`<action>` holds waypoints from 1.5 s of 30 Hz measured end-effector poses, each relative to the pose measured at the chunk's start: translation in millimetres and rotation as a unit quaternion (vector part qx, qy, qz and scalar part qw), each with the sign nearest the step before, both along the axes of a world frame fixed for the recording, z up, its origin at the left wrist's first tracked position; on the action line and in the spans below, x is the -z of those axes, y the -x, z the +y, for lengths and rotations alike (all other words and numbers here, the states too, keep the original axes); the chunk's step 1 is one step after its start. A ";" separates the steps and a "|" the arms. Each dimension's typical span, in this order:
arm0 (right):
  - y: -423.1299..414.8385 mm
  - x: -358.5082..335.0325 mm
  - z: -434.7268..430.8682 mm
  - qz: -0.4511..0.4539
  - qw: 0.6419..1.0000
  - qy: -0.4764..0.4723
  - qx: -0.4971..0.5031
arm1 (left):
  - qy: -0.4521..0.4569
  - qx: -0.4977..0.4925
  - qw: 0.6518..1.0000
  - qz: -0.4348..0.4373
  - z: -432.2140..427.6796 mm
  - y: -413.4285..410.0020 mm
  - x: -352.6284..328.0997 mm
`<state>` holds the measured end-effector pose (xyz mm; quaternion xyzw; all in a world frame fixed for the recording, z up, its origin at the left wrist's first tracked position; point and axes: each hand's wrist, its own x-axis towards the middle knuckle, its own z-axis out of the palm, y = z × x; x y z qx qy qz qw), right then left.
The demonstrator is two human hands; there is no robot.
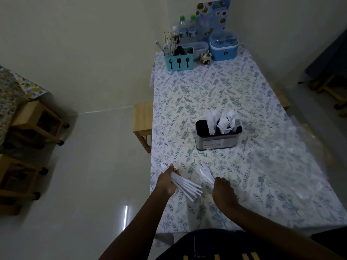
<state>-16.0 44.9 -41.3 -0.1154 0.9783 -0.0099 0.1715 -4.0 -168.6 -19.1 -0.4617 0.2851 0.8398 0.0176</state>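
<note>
A person's left hand [168,182] grips a bundle of white plastic cutlery [185,185] at the near left edge of a long table [262,102]. The fingers are curled tight round the middle of the bundle. The flat, straight handles fan out toward the person, and the heads poke out past the knuckles and over the table's left edge.

The right hand [224,192] rests just beside it, near the middle of the near edge. Its fingers are bent down over the handle ends of a few loose white plastic pieces [206,172] lying flat on the cloth. Whether they pinch those pieces or only touch them cannot be told. The loose pieces are thin and smooth, and their pointed heads aim toward the table's centre.

The table wears a glossy cloth printed with blue and green leaves. At its centre stands an oblong metal cutlery holder [218,137] with a dark rim, holding upright white plastic forks, spoons and knives in separate compartments. At the far end stand a blue plastic caddy [178,61] bearing fork, knife and spoon symbols and holding chopsticks, clear water bottles [187,29] with green caps, and a rounded blue lidded container [223,45]. A plain wooden stool [143,119] is tucked under the left edge.
</note>
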 end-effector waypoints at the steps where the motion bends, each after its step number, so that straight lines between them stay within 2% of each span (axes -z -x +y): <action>1: 0.0 -0.1 -0.4 -0.006 1.000 0.005 0.001 | -0.003 0.001 1.000 -0.003 -0.3 0.0 -0.1; 10: 2.8 10.5 10.1 -0.063 0.993 0.095 0.014 | -0.025 -0.005 1.000 -0.005 6.3 3.7 -6.7; 16: -2.6 -11.6 8.9 -0.107 0.965 0.238 -0.011 | -0.010 0.042 0.999 -0.020 17.2 11.9 -5.2; 20: -10.1 -27.4 9.4 -0.091 0.946 0.300 -0.084 | -0.014 0.047 0.999 -0.014 30.9 19.0 -9.3; 23: -6.7 -30.4 12.9 -0.069 0.947 0.295 -0.106 | -0.059 0.061 0.996 0.029 40.1 23.0 -11.3; 27: 0.9 -28.6 18.4 -0.087 0.959 0.252 -0.095 | -0.127 0.048 0.989 0.060 49.2 23.7 -20.1; 31: 4.1 -27.7 24.7 -0.082 0.966 0.219 -0.114 | -0.146 0.020 0.986 0.075 57.1 26.4 -18.7; 37: 11.3 -35.1 33.8 -0.110 0.961 0.221 -0.126 | -0.075 0.033 0.994 0.073 70.1 33.6 -22.1; 41: 14.8 -36.6 37.1 -0.126 0.952 0.238 -0.147 | -0.013 0.100 0.989 0.107 73.8 30.9 -19.7; 45: 19.7 -46.1 39.7 -0.125 0.943 0.281 -0.123 | 0.064 0.076 0.994 0.048 77.8 36.3 -16.3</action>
